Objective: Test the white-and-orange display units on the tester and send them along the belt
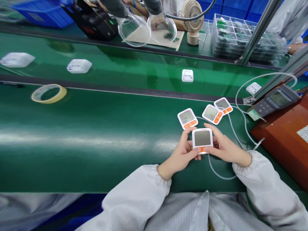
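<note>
The left hand and the right hand are jointly grasping a white device, keeping it above the near part of the green surface, screen facing up. The left hand is gripping its left side and the right hand its right side; both thumbs are pressing or resting at the orange strip along the lower edge, which contact it is being hard to tell. The screen is showing dark grey. A clear tube is curving from beneath the device toward the right sleeve.

Three similar units are lying just beyond the hands. The left unit is resting near the left hand's fingertips; the middle unit is overlapping a corner of the far unit. Digits are showing on their screens, too small for a sure reading.

To the right, a gauge is leaning by an orange box, with tubing looping above it. At far left, a tape roll is lying flat near the dark rail. Beyond the rail, four white housings are sitting well apart along a green strip.
</note>
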A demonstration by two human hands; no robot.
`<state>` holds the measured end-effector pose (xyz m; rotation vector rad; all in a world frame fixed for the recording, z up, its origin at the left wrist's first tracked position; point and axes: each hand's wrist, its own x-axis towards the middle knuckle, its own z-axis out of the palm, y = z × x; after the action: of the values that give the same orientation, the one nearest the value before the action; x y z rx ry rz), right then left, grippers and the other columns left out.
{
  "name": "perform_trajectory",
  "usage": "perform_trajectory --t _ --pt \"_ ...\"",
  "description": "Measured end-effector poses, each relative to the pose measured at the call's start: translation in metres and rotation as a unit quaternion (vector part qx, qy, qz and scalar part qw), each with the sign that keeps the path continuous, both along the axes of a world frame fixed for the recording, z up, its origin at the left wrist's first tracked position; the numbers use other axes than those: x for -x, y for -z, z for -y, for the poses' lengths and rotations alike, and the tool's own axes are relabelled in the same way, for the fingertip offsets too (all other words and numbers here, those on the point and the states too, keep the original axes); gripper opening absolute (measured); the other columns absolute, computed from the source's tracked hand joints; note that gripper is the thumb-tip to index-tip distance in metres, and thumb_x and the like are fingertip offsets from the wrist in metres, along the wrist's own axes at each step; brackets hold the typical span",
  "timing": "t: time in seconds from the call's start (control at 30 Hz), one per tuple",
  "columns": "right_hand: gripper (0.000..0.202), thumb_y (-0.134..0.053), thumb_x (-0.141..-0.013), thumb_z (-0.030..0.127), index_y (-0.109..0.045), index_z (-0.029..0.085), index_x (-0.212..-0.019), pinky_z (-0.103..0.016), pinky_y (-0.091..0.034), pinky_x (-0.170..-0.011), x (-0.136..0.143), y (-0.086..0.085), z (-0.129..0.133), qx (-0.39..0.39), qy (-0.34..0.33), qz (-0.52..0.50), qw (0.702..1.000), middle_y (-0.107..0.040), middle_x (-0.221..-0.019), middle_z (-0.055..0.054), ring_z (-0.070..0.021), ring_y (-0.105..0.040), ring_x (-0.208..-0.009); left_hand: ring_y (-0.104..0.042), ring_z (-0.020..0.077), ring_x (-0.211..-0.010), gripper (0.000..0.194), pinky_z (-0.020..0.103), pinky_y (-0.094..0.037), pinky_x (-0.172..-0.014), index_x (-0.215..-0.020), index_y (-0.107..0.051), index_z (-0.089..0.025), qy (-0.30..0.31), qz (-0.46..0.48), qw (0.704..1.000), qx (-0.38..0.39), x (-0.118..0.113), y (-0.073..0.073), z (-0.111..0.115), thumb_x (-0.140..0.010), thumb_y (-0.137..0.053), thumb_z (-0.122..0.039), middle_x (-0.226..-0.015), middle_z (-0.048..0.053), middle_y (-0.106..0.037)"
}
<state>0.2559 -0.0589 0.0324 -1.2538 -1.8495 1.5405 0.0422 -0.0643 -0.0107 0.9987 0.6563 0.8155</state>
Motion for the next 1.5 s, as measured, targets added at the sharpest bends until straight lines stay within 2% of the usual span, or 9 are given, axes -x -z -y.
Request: perform_trajectory --t 0.27,0.53,0.9,1.5 --pt "0.078 -0.062 -0.095 0.032 -0.014 0.026 -0.157 -0.032 -0.055 -0.070 -0.003 -0.005 -0.002 -0.034 -0.028 0.031 0.999 -0.068 -0.097 -0.004 -0.0182 -0.066 -0.077 -0.064 0.0107 -0.062 0.068 0.020 -0.050 -0.057 -0.139 -0.020 -0.031 0.011 -0.008 1.000 -0.012 0.000 -0.001 0.001 -0.091 -0.067 -0.034 -0.080 -0.003 -0.064" --pt "0.078 -0.061 -0.095 0.035 -0.014 0.027 -0.157 -0.026 -0.045 -0.059 -0.003 -0.011 -0.002 -0.049 -0.036 0.080 0.995 -0.068 -0.088 0.000 -0.0150 -0.059 -0.064 -0.064 0.0115 -0.066 0.077 0.022 -0.051 -0.060 -0.148 -0.018 -0.031 0.022 -0.022 0.999 -0.008 0.000 -0.005 0.001 -0.090 -0.068 -0.036 -0.086 -0.001 -0.064" --pt "0.077 -0.061 -0.094 0.035 -0.017 0.025 -0.156 -0.025 -0.041 -0.057 -0.003 -0.010 -0.002 -0.052 -0.029 0.075 0.995 -0.062 -0.082 0.001 -0.0144 -0.055 -0.063 -0.064 0.0103 -0.066 0.074 0.022 -0.050 -0.060 -0.146 -0.020 -0.032 0.022 -0.015 1.000 -0.003 0.000 -0.007 0.001 -0.090 -0.069 -0.035 -0.091 -0.001 -0.063" --pt "0.079 -0.061 -0.094 0.037 -0.015 0.024 -0.157 -0.026 -0.046 -0.061 -0.003 -0.009 -0.002 -0.041 -0.030 0.068 0.996 -0.065 -0.094 -0.004 -0.0151 -0.058 -0.068 -0.064 0.0112 -0.067 0.074 0.023 -0.051 -0.060 -0.147 -0.021 -0.032 0.019 -0.016 1.000 -0.001 0.000 -0.005 0.001 -0.090 -0.068 -0.034 -0.092 0.000 -0.062"
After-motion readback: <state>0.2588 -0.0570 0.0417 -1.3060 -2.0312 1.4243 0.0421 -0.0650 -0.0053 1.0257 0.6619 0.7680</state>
